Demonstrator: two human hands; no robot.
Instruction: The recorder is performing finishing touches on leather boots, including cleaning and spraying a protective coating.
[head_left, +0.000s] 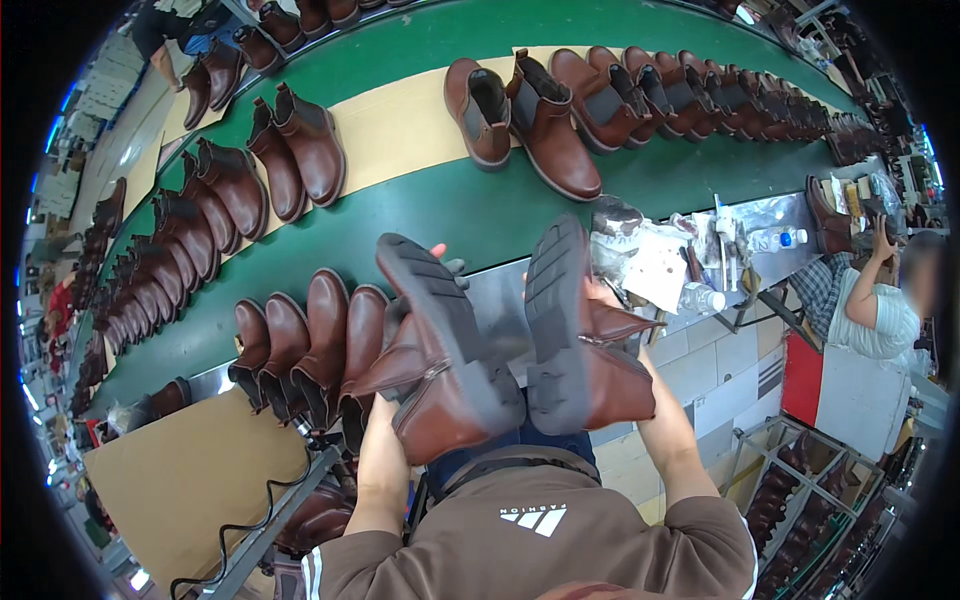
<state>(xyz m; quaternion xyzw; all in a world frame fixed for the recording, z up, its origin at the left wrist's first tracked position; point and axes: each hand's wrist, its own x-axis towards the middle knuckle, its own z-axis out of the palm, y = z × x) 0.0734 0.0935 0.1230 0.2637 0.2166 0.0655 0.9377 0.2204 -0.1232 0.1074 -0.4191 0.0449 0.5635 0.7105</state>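
In each of my hands is a brown leather ankle boot, its dark ridged sole turned up toward me. My left hand is closed round the left boot; most of it is hidden behind the boot, with a fingertip showing past the sole's edge. A zip runs along that boot's side, and its shaft hangs open. The right boot is gripped by my right hand, whose fingers are partly covered by the upper. Both boots are held over my lap, heels near each other and toes pointing away.
A green conveyor belt carries rows of brown boots on tan card. Several boots stand at its near edge on my left. To my right a metal ledge holds stained cloths and plastic bottles. Another person sits beyond.
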